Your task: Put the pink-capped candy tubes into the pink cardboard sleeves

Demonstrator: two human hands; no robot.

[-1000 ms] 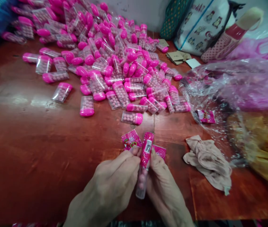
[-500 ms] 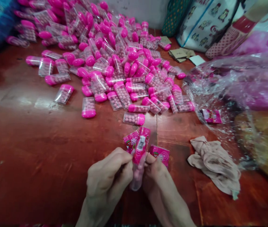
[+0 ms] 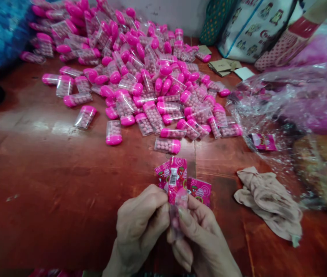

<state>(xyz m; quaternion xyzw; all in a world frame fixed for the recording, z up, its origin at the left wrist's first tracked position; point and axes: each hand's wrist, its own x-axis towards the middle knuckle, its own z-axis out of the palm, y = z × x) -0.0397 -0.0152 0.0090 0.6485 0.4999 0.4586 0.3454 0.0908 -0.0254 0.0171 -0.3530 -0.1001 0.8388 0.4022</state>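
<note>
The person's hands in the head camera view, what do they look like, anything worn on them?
Both are bare: the left hand and the right hand show no gloves, rings, watch or bracelets. No sleeve reaches the wrists in view; the forearms run bare to the bottom edge of the picture. The fingernails are short and unpainted, as far as the slightly blurred picture lets me tell.

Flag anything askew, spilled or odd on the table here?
Nothing looks damaged. The capped candy containers lie in a loose, unsorted heap spreading across the table. A crumpled beige cloth lies right of the hands. Left hand and right hand grip one labelled container.
</note>
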